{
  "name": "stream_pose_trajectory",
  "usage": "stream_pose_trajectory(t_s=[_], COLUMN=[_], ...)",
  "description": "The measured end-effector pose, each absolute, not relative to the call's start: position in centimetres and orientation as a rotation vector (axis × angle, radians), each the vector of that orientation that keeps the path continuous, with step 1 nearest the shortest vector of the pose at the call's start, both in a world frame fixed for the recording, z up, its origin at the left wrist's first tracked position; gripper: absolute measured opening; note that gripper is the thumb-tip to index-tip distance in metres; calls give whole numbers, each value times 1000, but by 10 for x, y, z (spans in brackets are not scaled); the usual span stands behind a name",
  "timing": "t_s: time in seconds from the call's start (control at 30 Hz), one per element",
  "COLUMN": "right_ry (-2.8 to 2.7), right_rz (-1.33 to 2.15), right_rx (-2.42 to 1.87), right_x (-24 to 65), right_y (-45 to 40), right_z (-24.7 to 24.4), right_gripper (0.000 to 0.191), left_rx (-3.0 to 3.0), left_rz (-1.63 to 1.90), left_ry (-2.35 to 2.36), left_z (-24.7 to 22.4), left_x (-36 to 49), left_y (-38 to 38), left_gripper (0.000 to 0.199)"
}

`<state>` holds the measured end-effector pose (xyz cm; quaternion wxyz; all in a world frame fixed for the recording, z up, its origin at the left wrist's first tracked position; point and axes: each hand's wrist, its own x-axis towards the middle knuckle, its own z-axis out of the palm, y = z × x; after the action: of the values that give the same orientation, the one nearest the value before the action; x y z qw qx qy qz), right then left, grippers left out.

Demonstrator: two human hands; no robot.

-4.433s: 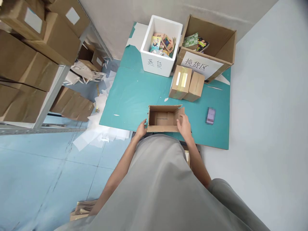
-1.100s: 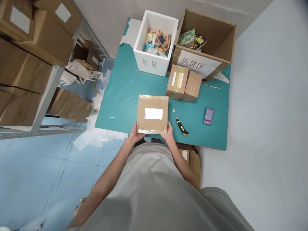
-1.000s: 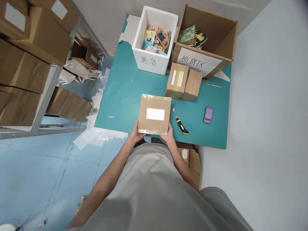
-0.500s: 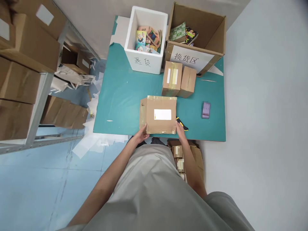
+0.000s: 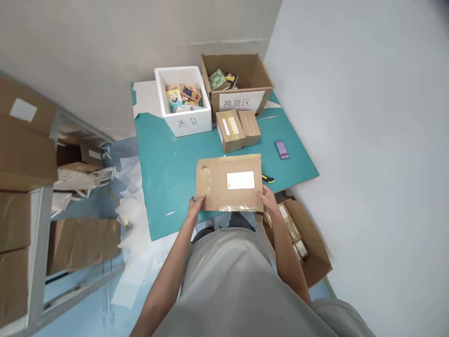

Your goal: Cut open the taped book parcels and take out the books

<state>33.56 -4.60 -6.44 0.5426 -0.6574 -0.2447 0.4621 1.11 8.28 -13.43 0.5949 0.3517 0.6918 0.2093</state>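
Note:
Between my two hands is a taped cardboard box, held at the near edge of the green table. A white label faces up on it. My left hand grips the box's lower left corner, thumb on top. On the right edge, my right hand grips it in the same way. Just past the box's right side, a black and yellow box cutter lies on the table, partly hidden.
Behind stand a white foam box and an open carton, both with books inside. Two small boxes sit before the carton. A phone lies at the right. A carton of parcels is on the floor; shelves stand left.
My view has tilted up and turned. The box has come up and toward me, its left side now showing more, with both hands still on it. More of the cutter is covered.

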Motion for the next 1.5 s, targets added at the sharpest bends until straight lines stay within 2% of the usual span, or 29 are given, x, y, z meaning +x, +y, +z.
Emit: stream_pose_trajectory(t_s=[0.13, 0.23, 0.4, 0.6, 0.77, 0.93, 1.0, 1.07, 1.13, 1.33, 1.5], right_ry=[-369, -156, 145, 461, 844, 810, 805, 915, 1042, 1256, 1400], right_rz=[1022, 938, 731, 495, 79, 367, 386, 214, 5, -360, -623], right_rx=[-1556, -1586, -1696, -1506, -954, -701, -679, -661, -622, -498, -523], right_x=[305, 270, 206, 140, 67, -3, -18, -31, -51, -153, -252], right_y=[-134, -200, -297, -431, -530, -586, -613, -648, -687, -771, -805], right_z=[-23, -10, -19, -44, -81, -114, -121, -126, -128, -133, -135], right_gripper=[57, 57, 54, 41, 38, 48, 39, 24, 20, 28, 32], left_rx=[814, 747, 820, 984, 1109, 1231, 1269, 1300, 1333, 1540, 1590], left_rz=[376, 194, -112, -399, -562, -721, -787, -871, -964, -1107, -1314], left_ry=[1222, 942, 903, 837, 703, 572, 558, 539, 513, 458, 277], left_z=[-114, -105, -102, -93, -79, -84, -91, -96, -101, -115, -129], left_x=[-8, 0, 41, 92, 123, 128, 116, 96, 75, 35, -10], left_y=[98, 94, 53, -41, -158, -339, -421, -495, -556, -667, -744], left_gripper=[68, 63, 39, 32, 29, 36, 37, 34, 31, 22, 26])
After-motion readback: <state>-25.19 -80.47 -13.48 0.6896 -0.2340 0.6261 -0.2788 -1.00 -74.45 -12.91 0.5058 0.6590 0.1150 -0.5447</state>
